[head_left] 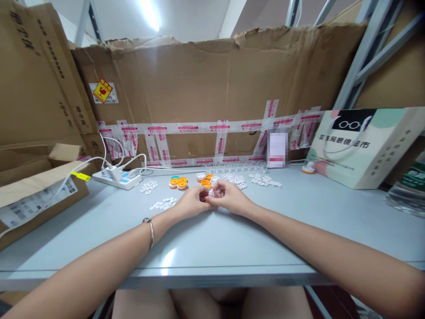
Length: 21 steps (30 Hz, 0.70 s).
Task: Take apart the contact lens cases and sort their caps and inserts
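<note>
Both hands meet over the middle of the grey table [186, 248], their fingers closed around one small whitish, partly clear piece [211, 192]. Its exact kind is too small to make out. My left hand [193, 200] curls round it from the left, and my right hand [230, 196] pinches it from the right. Just beyond the fingers lie orange and white round caps [206, 182] and a heap of small white parts [235, 179]. To the left are orange round caps [178, 182], with white discs [163, 204] nearer me.
A white power strip [117, 177] with cables sits at the left, beside an open cardboard box [43, 195]. A large cardboard sheet [212, 88] walls off the back. At the right stand a paper bag [352, 150] and a clear bottle [410, 188].
</note>
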Tool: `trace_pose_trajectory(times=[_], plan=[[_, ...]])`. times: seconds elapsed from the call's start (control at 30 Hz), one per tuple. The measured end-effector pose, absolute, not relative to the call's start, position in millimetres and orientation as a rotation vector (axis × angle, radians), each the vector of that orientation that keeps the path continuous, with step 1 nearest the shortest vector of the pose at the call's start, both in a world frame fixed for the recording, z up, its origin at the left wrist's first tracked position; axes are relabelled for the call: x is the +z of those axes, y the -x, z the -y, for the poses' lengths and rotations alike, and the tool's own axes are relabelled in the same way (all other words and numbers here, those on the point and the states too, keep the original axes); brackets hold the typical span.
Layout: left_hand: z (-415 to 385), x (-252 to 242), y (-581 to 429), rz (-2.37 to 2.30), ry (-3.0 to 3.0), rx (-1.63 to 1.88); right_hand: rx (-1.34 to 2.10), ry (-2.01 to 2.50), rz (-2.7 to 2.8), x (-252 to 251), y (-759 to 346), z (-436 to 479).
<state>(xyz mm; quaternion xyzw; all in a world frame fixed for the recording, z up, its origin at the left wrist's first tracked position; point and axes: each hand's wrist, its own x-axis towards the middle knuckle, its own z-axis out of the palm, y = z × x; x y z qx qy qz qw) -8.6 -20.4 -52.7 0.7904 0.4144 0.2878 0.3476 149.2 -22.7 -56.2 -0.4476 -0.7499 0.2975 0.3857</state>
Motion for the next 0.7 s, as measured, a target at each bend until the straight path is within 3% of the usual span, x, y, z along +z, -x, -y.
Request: trace_pose_trajectory(times=[0.3, 0.5, 0.7], plan=[[18.8, -57.9, 11.0, -1.144, -2.083, 0.747, 0.719, 1.096, 1.847, -41.9, -151.7, 29.0], [18.4, -61.7, 13.2, -1.097, -2.079, 0.752, 0.565, 0.993, 1.486, -10.5, -195.2, 8.3], [21.7, -57.6, 12.5, -1.085, -2.148, 0.759, 0.173, 1.597, 1.183, -11.5, -307.1, -29.9]])
